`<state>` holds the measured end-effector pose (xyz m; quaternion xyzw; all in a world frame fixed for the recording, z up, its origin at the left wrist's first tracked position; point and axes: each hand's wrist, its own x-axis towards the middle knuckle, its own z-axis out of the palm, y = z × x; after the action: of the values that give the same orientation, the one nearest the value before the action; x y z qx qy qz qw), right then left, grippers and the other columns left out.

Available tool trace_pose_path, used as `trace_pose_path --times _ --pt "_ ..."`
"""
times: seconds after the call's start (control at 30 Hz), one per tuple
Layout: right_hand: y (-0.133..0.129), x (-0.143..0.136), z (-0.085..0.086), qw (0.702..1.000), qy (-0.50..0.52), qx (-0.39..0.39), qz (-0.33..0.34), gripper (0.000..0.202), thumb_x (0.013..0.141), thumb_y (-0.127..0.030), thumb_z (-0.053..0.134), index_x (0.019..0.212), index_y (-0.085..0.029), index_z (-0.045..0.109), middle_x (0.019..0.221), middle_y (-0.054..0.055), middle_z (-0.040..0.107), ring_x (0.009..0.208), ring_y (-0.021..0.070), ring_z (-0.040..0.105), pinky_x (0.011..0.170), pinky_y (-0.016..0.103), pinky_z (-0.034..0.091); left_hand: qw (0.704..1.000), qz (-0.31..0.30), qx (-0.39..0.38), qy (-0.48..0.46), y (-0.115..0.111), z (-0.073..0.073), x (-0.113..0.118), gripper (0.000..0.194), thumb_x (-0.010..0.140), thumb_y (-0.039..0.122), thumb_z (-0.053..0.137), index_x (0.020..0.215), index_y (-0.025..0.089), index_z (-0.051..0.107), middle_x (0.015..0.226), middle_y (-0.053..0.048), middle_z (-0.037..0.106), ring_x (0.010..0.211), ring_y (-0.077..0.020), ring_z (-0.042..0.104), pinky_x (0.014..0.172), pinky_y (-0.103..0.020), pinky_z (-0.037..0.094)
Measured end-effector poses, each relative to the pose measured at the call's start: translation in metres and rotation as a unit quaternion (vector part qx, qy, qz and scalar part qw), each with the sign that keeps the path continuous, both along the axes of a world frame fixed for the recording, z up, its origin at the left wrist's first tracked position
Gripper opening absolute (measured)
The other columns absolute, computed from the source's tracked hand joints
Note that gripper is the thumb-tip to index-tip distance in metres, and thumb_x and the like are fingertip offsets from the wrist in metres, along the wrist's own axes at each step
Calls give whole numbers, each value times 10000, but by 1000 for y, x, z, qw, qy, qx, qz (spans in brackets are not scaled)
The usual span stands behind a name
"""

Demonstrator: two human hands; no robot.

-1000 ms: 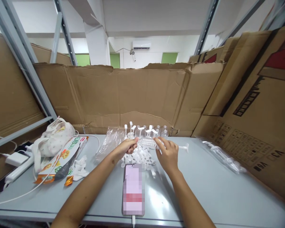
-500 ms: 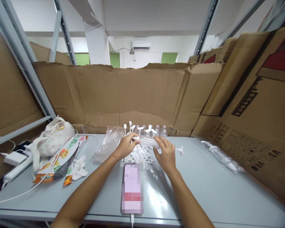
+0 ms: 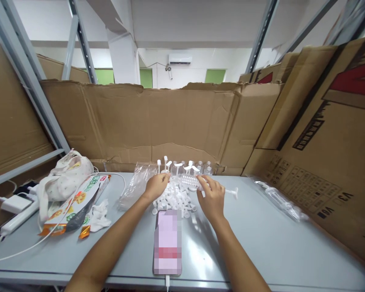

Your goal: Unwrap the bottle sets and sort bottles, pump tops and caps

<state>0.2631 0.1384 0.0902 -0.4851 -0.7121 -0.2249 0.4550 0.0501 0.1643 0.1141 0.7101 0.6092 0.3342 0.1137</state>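
Observation:
A clear ribbed plastic bottle (image 3: 190,181) lies sideways in my right hand (image 3: 211,196), whose fingers wrap round its right part. From the right side of that hand sticks out a white T-shaped piece (image 3: 232,192). My left hand (image 3: 157,186) is closed just left of the bottle, apart from it; whatever its fingertips hold is too small to make out. Below and between the hands spreads a pile of small white plastic parts (image 3: 174,198). Behind it stand several clear bottles (image 3: 207,168), some with white T-shaped tops (image 3: 178,165).
A phone (image 3: 168,243) with a cable lies on the grey table (image 3: 243,251) in front. Clear plastic bags lie left (image 3: 136,186) and right (image 3: 281,200). Further left are a snack packet (image 3: 76,202), tissue (image 3: 99,215), a white cloth bag (image 3: 67,174) and cables. Cardboard walls (image 3: 170,121) surround the table.
My left hand has moved left, away from the bottle's end, and its fingers have drawn together. My right hand still holds the bottle in nearly the same place.

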Motion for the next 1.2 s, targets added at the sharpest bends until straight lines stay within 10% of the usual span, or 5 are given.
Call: trace_pose_path --times 0.3,0.47,0.67,0.9,1.2 --pt "1 0 -3 999 18 -24 22 453 764 -106 496 1191 -258 516 1114 66 581 922 230 517 785 368 355 993 8 20 116 2 -15 -4 249 728 291 605 952 196 659 1011 -77 606 1018 -254 514 907 -359 379" --pt "-4 -4 4 980 111 -64 150 413 790 -207 526 1200 -255 502 1108 83 545 1023 246 498 850 398 395 998 -31 60 -4 -11 -6 -8 300 810 325 510 1071 204 594 1093 -64 586 1029 -219 529 921 -356 394" --pt "-19 -18 12 850 367 -178 335 454 718 -329 651 1144 -236 528 1118 95 519 1076 256 495 881 402 425 972 -224 14 -65 -58 3 7 606 733 373 624 1289 246 418 1319 -76 470 1210 -237 418 1020 -394 315" --pt "-33 -21 18 632 547 -233 497 440 749 -367 592 1171 -318 478 1045 47 611 971 232 571 870 441 427 978 -202 41 -36 -82 -9 37 582 756 303 596 1299 275 389 1290 -65 487 1197 -250 413 1002 -421 315" --pt "-31 -25 17 624 518 -313 495 397 696 -389 631 1072 -290 551 1206 56 552 1115 275 501 879 440 428 971 -148 49 -183 -78 -11 30 337 806 226 516 1142 241 485 1002 -43 573 793 -156 548 732 -294 441"
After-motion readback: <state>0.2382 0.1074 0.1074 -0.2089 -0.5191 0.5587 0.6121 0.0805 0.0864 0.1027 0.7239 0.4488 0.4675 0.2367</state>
